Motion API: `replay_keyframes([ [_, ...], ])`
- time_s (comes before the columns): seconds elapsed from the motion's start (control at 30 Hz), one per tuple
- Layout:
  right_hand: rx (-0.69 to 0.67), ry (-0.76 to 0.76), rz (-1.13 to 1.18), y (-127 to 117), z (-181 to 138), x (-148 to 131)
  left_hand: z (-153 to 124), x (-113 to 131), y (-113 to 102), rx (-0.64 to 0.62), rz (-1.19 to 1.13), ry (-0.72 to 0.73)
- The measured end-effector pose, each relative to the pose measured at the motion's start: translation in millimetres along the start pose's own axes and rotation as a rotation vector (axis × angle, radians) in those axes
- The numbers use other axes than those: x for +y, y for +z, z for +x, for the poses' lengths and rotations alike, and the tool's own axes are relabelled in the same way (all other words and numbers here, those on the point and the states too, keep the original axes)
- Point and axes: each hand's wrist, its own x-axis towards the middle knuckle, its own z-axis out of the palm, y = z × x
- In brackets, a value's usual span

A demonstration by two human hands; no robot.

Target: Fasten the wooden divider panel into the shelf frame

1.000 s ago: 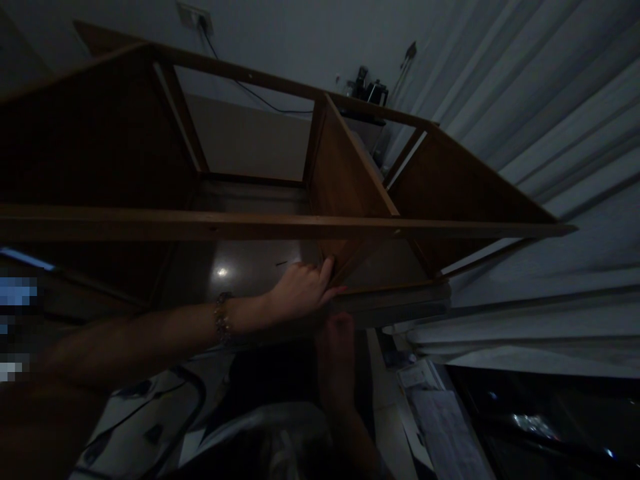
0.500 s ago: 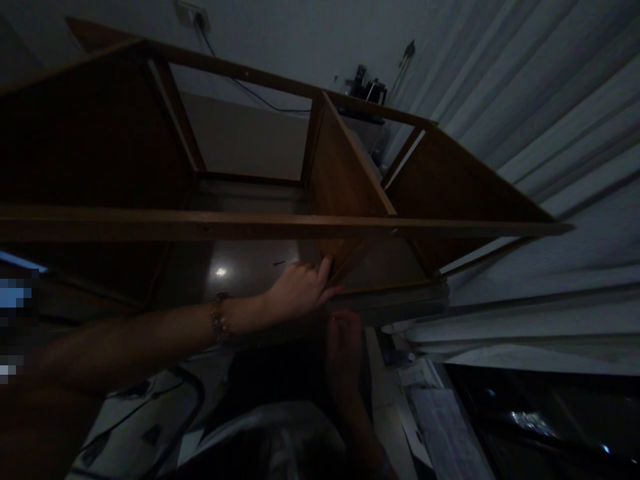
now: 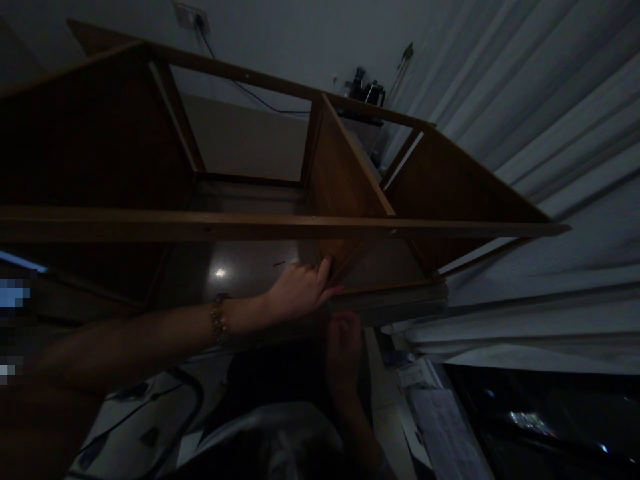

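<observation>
1. Head view: left hand [image 3: 300, 290] rests fingers together on the foot of the divider panel [image 3: 335, 180] in the cabinet frame [image 3: 250, 227]
2. Right hand [image 3: 343, 347] just below, shadowed, curled; any pinch cannot be told
3. Judged: bracing the joint, so press flat and hold the panel square
4. Frame: dark brown, bare, two bays, above both hands

one view only, the head camera, rolled hard to one side, looking forward and down at close range into the open wooden cabinet frame [image 3: 350, 227]. the left hand [image 3: 300, 290] is near dead centre, the right hand [image 3: 343, 347] at 6 o'clock, the curtain [image 3: 550, 100] at 2 o'clock.
</observation>
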Motion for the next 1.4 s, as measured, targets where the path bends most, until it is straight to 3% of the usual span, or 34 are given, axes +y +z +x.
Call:
replay_keyframes([
  [0.53,0.033,-0.084,-0.088,4.2,0.0,9.6,0.4,-0.8,1.3,0.041,-0.004,0.014],
  [0.83,0.063,-0.367,-0.519,5.3,2.2,20.5,-0.1,-1.2,3.5,0.05,0.003,0.023],
  [0.93,0.059,-0.327,-0.442,8.1,1.6,20.1,0.2,-1.2,2.4,0.029,0.006,0.019],
  [1.07,0.038,-0.173,-0.102,11.0,-1.7,18.2,0.2,-1.0,1.0,0.0,-0.009,0.009],
  [1.17,-0.002,-0.099,-0.003,8.5,-2.6,20.7,-0.1,-0.7,1.2,0.012,-0.01,0.012],
  [1.23,-0.008,-0.124,-0.087,4.7,-0.8,24.2,0.1,-0.4,1.9,0.02,-0.004,0.011],
  [1.4,-0.007,-0.357,-0.563,-4.3,7.6,28.1,0.9,-0.3,3.5,0.028,0.005,0.015],
])
